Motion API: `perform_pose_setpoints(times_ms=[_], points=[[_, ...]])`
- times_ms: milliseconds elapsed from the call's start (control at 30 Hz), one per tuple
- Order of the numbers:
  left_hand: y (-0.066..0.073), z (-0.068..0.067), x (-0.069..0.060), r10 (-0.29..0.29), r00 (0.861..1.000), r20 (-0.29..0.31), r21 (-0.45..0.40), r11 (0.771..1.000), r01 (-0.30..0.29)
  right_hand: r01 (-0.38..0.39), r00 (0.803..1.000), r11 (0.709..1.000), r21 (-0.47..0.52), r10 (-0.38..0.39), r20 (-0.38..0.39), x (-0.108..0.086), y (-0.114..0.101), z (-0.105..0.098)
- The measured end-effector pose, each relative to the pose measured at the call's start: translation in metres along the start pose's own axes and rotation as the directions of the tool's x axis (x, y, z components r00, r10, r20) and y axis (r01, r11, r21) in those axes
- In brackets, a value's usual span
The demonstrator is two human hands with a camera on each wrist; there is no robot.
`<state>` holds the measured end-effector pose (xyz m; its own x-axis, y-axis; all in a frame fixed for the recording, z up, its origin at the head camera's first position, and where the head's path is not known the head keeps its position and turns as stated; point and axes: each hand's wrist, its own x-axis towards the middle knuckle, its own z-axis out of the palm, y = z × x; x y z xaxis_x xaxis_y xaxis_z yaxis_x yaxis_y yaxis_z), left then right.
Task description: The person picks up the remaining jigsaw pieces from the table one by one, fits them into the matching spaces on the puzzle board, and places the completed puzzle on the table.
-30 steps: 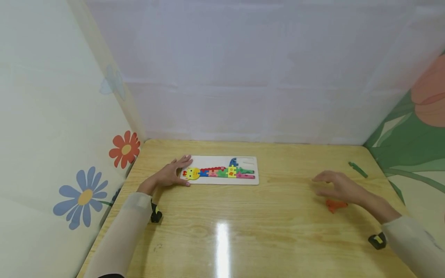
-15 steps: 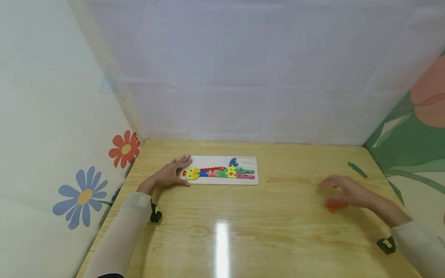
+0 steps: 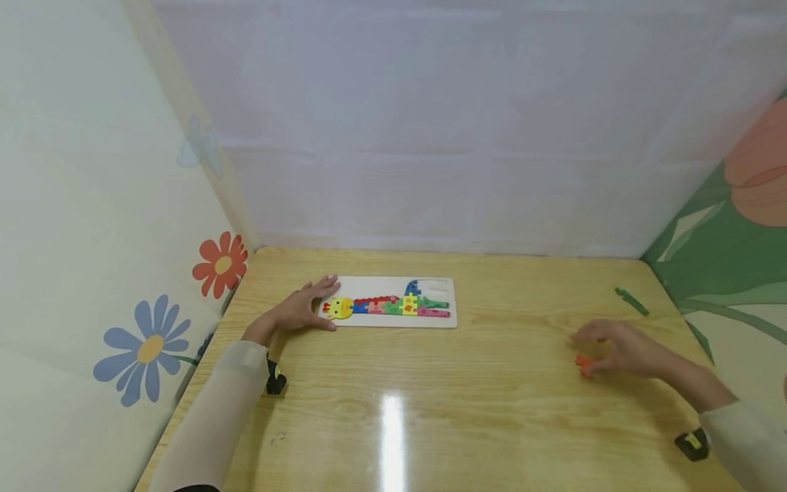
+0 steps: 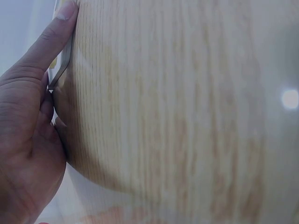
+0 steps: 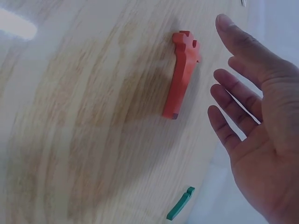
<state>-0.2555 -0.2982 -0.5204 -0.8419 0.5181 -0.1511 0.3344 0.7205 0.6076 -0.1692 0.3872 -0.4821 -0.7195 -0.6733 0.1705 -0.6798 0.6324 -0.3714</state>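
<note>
A white puzzle board (image 3: 369, 285) lies on the table with colourful pieces set in it, forming a giraffe on its side. Recessed outlines show at its upper right corner. My left hand (image 3: 298, 311) holds the board's left end, thumb at the near edge and fingers at the far edge. In the left wrist view the thumb (image 4: 49, 39) lies along that edge. Over a red-orange puzzle piece (image 5: 182, 77) on the right of the table hovers my right hand (image 3: 630, 348), fingers spread and loosely bent. The right wrist view shows a gap between hand and piece.
A thin green puzzle piece (image 3: 632, 302) lies near the table's right edge, beyond the right hand. The wooden table (image 3: 492, 410) meets a white back wall (image 3: 479, 137) and flower-printed side walls.
My right hand has moved right and towards me, coming over the red-orange puzzle piece. The left hand and the puzzle board have stayed in place.
</note>
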Motion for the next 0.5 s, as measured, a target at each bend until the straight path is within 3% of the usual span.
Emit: perform_pose_setpoints(times_ms=[267,500], points=[[0.0,0.0,0.0,0.004,1.0,0.0,-0.003,1.0,-0.004,0.015,1.0,1.0,0.007,-0.015,0.011,-0.008,0.007,0.003],[0.0,0.0,0.0,0.004,1.0,0.005,-0.009,1.0,-0.004,-0.018,0.999,1.0,0.023,0.017,0.049,-0.011,0.009,0.004]])
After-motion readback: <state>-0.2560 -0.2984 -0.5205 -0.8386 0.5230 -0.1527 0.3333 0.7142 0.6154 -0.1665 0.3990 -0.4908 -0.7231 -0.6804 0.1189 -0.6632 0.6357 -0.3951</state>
